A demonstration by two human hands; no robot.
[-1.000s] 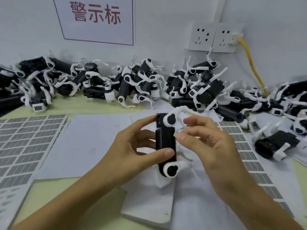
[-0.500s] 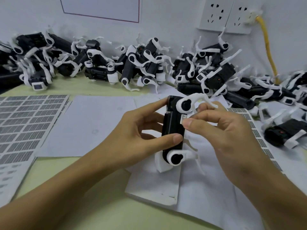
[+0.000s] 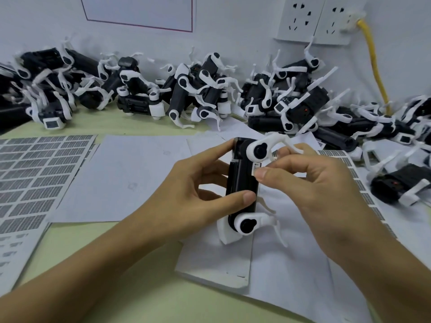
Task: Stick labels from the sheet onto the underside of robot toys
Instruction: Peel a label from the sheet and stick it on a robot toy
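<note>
At the far left of the worktop [image 3: 144, 285], a label sheet [image 3: 30, 173] printed with rows of grey labels is laid flat, and blank white paper [image 3: 130, 178] is spread just beside it. Along the wall behind, a long heap of robot toys [image 3: 193, 89] in black and white is piled. In the middle, one robot toy [image 3: 243, 183] is held upright above the paper by the left hand [image 3: 200, 194], which is closed around its black body, the thumb pressed low on the near side and a finger set at the top. A small white label [image 3: 256, 166] is pinched against the toy's right side by the right hand [image 3: 314, 183], thumb and forefinger closed on it. Further right, a second strip of labels [image 3: 363, 190] is partly covered by that hand, and a yellow cable [image 3: 375, 66] is plugged into a wall socket [image 3: 298, 18]
</note>
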